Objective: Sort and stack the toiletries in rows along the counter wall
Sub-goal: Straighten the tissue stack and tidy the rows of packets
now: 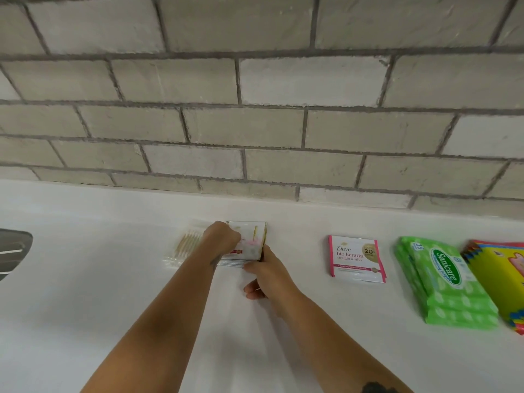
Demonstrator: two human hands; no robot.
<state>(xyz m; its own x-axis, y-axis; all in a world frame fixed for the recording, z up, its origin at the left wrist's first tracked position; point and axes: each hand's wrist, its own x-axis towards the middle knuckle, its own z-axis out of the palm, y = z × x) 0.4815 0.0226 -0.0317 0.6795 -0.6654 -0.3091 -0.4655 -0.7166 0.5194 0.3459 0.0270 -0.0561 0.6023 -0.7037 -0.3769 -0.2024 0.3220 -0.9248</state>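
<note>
Gripping the white sachets (249, 245) at the frame's centre, your left hand (222, 236) curls over their top while your right hand (265, 272) pinches their right edge. Just left lies a clear packet of cotton buds (184, 246). Right of centre: Dove sachets (356, 259), stacked green wipes packs (445, 282).

Location: bathroom-style counter in a home

White counter (85, 279) set against a grey brick-pattern tiled wall (255, 80) — toiletries laid out along it: conditioner sachet (356, 258), wet-wipe packs (445, 282), cotton swabs (188, 243).
</note>
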